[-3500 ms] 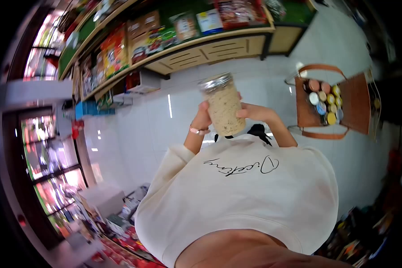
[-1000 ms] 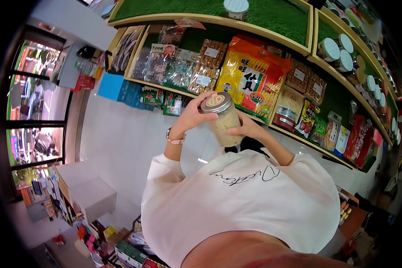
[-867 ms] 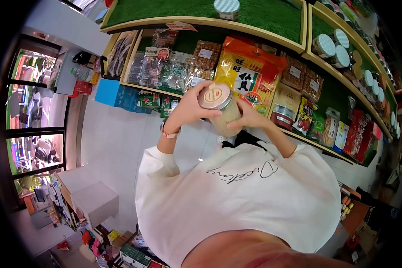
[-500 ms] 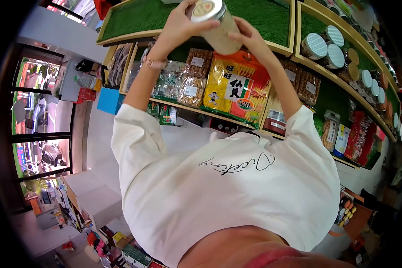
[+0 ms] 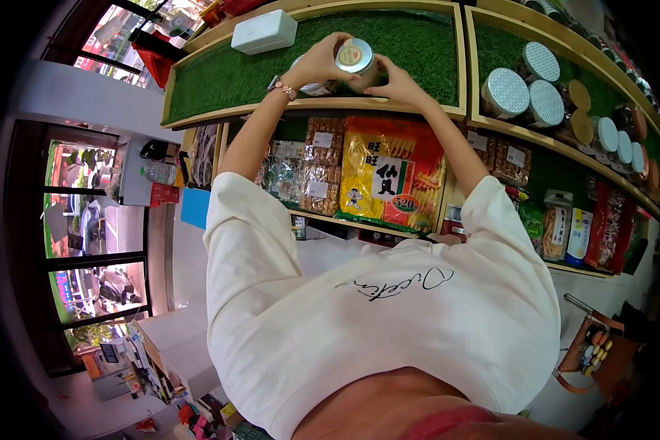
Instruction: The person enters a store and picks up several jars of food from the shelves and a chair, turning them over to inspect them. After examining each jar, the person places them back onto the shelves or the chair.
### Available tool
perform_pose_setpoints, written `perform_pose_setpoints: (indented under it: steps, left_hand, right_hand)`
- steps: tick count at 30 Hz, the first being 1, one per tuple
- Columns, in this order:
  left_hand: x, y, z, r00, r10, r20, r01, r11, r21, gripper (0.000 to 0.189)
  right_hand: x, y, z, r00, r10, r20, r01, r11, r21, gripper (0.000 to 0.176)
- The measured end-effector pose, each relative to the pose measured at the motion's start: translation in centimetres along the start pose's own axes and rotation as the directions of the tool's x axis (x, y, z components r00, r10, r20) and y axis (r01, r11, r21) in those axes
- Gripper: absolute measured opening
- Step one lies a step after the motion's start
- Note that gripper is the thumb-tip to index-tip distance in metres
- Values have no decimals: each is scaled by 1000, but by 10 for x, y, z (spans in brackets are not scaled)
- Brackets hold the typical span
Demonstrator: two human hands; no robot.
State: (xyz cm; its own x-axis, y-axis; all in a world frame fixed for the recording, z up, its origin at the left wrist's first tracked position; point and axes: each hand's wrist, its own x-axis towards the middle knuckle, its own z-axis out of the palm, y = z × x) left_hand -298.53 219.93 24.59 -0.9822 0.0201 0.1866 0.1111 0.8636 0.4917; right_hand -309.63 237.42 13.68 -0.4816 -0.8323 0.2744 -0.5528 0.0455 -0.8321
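Note:
A jar with a silver lid and round label (image 5: 353, 56) is upright at the green turf shelf (image 5: 411, 44), near its front edge. My left hand (image 5: 323, 60) wraps round its left side, thumb by the lid. On the right side of the jar, my right hand (image 5: 396, 79) holds it with thumb and fingers. Another jar (image 5: 317, 88) is partly hidden beneath my left hand. Whether the held jar's base touches the turf is hidden.
A white box (image 5: 265, 32) rests on the turf at the left. Several lidded jars (image 5: 505, 93) stand in the right section, beyond a wooden divider. Below the shelf edge are a yellow and red snack bag (image 5: 392, 172) and nut packs (image 5: 321, 183).
Both hands have brought the jar down from a tilted, raised position to upright at the shelf. The view has shifted, showing the white box and the second jar.

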Motion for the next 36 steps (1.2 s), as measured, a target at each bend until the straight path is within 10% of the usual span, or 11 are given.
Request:
perform_pose_setpoints:
  steps: [4,18,20,25,27,31,34,35,36]
  left_hand:
    - [-6,-3,-27,981,-19,195,-76,880,468,88]
    - [-23,2,-10,997,-30,76,3,943,333,87]
    - [-38,-13,12,946,275,-174,-157,854,496,88]
    - [-139,28,110,841,227,-492,-152,970,188,45]
    - [-206,29,198,876,121,-467,-140,990,-8,37]
    - [-362,0,325,983,142,114,-126,983,-135,30]
    - [-472,-27,376,949,77,307,-64,996,-55,20]
    - [-494,-32,376,918,29,396,-19,999,-30,17]
    - [-507,-37,375,879,-23,477,24,1000,3,15]
  right_hand:
    - [1,3,13,999,9,42,-9,1000,-4,92]
    - [-5,1,16,989,-144,-30,140,986,-88,84]
    - [-21,-9,18,945,-295,-143,241,921,-305,65]
    - [-142,-25,39,838,-388,-383,218,882,-418,22]
    - [-221,-9,66,880,-296,-371,108,886,-450,14]
    - [-440,42,132,940,157,-303,-318,728,-608,18]
    - [-646,23,173,496,710,-501,-852,283,-441,28]
    - [-718,17,194,126,788,-603,-989,51,-139,26]
    - [-863,67,236,-35,805,-593,-955,148,256,25]
